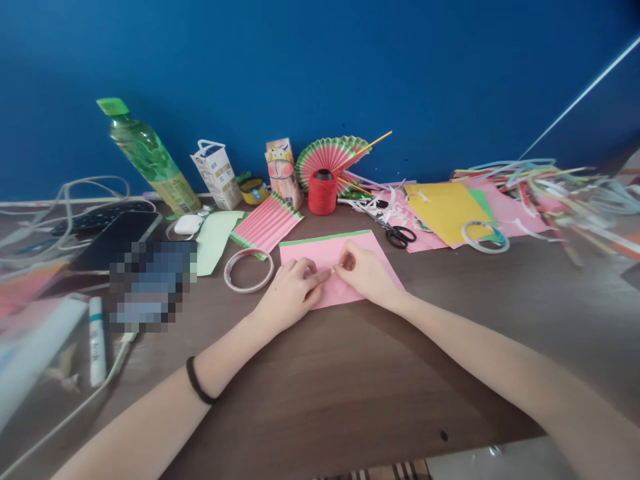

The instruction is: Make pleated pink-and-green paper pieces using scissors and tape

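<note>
A pink sheet of paper (314,249) with a green strip along its far edge lies flat on the desk under both my hands. My left hand (294,288) rests on its left part, thumb and forefinger closed together. My right hand (367,272) is closed in a pinch over the middle of the sheet. Between the two sets of fingertips shows a tiny white bit (333,271), too small to name. To the left of the sheet lies a roll of tape (228,275), and behind it a pleated pink paper (267,225) with green edges.
Behind the sheet stand a red thread spool (323,193), a folded paper fan (325,160), a carton (218,175) and a green bottle (150,157). Black scissors (400,237), yellow paper (443,210) and another tape roll (466,238) lie right. A phone (150,283) and marker (97,340) lie left.
</note>
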